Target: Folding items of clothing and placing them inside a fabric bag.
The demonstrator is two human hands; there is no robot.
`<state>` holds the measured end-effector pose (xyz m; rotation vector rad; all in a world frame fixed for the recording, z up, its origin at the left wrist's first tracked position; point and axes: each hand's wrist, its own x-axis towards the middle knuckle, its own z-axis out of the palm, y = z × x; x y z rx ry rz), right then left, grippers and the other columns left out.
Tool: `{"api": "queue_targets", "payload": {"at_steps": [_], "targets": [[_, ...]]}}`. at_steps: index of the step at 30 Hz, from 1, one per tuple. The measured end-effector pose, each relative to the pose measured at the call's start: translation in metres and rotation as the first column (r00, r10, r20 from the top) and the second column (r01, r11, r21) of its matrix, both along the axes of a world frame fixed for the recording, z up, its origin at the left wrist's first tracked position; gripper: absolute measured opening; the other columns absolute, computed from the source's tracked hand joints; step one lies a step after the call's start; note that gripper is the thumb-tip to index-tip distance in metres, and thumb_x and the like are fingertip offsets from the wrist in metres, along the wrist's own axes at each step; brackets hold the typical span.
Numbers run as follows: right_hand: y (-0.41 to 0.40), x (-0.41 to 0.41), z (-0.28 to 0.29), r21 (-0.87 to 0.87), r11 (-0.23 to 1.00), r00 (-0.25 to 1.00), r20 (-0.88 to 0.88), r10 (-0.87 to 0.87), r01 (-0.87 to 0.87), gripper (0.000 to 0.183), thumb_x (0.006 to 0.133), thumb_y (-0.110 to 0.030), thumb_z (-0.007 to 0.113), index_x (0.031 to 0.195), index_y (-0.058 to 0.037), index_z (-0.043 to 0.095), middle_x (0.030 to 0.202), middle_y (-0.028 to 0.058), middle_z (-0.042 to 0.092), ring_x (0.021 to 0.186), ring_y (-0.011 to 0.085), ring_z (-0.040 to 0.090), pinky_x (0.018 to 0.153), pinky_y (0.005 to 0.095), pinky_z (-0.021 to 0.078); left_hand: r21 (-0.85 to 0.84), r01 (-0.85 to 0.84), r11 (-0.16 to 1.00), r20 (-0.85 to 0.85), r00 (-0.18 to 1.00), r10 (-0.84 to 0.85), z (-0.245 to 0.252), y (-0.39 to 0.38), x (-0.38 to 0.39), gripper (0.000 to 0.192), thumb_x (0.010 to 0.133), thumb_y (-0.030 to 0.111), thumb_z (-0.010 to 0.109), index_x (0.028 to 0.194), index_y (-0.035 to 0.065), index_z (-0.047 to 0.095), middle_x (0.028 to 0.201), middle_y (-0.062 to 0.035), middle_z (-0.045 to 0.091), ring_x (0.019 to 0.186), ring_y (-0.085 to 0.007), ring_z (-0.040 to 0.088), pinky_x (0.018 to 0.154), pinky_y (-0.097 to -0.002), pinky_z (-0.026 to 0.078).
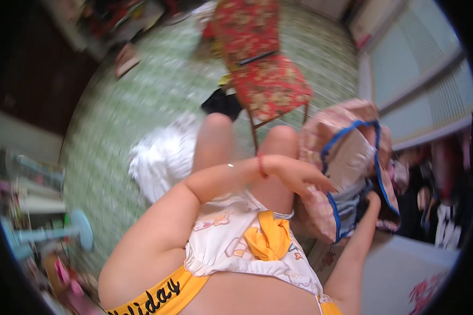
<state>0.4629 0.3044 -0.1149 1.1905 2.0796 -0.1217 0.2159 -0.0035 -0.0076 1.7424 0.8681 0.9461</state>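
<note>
A pink plaid bag (313,124) with blue trim stands gaping at my right side, next to my knee. My left hand (299,177) reaches across my lap and grips the near side of its rim. Inside the bag lies a folded blue-grey cloth (345,210), perhaps denim. My right hand (373,200) dips into the opening near the far rim, beside dark fabric; its fingers are hidden, so what they hold cannot be made out. The bag's pale lining (345,161) shows at the back.
A red floral chair (276,86) stands ahead, with black cloth (220,103) beside it. White fabric (161,157) is heaped left of my legs on the green floor. Clothes (418,197) fill a cabinet on the right, behind a white flowered surface (406,260). A light-blue fan (81,230) is at left.
</note>
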Motion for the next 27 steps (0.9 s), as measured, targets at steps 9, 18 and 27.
{"api": "queue_targets", "payload": {"at_steps": [9, 18, 27], "targets": [[-0.145, -0.062, 0.084, 0.103, 0.995, 0.506, -0.858, 0.094, -0.01, 0.033, 0.077, -0.016, 0.052, 0.105, 0.0023, 0.05, 0.103, 0.0177, 0.053, 0.095, 0.0262, 0.052, 0.079, 0.0325, 0.0403, -0.567, -0.704, 0.428, 0.46, 0.161, 0.873, -0.081, -0.285, -0.021, 0.039, 0.082, 0.018, 0.047, 0.115, -0.0012, 0.039, 0.105, -0.0111, 0.052, 0.098, -0.0184, 0.049, 0.085, -0.0311, 0.038], [-0.245, -0.135, 0.116, 0.246, 0.935, 0.202, -0.932, 0.3, -0.255, 0.024, 0.077, -0.008, 0.052, 0.099, 0.0, 0.054, 0.114, 0.0124, 0.048, 0.1, 0.0246, 0.049, 0.078, 0.0321, 0.0415, -0.478, -0.6, -0.641, -0.579, -0.334, 0.744, -0.28, -0.352, 0.025, 0.063, 0.064, 0.036, 0.066, 0.108, -0.0034, 0.043, 0.104, -0.0183, 0.05, 0.101, -0.0265, 0.046, 0.083, -0.0351, 0.039], [-0.273, -0.115, 0.112, 0.101, 0.974, 0.187, -0.972, 0.14, -0.204, 0.018, 0.075, -0.003, 0.052, 0.091, 0.0034, 0.057, 0.106, 0.0152, 0.053, 0.094, 0.025, 0.053, 0.077, 0.0307, 0.0416, -0.216, -0.35, -0.911, -0.872, -0.35, 0.342, -0.302, -0.324, -0.022, 0.08, 0.06, 0.039, 0.068, 0.116, -0.0077, 0.033, 0.116, -0.0242, 0.04, 0.116, -0.0308, 0.031, 0.087, -0.0365, 0.035]]}}
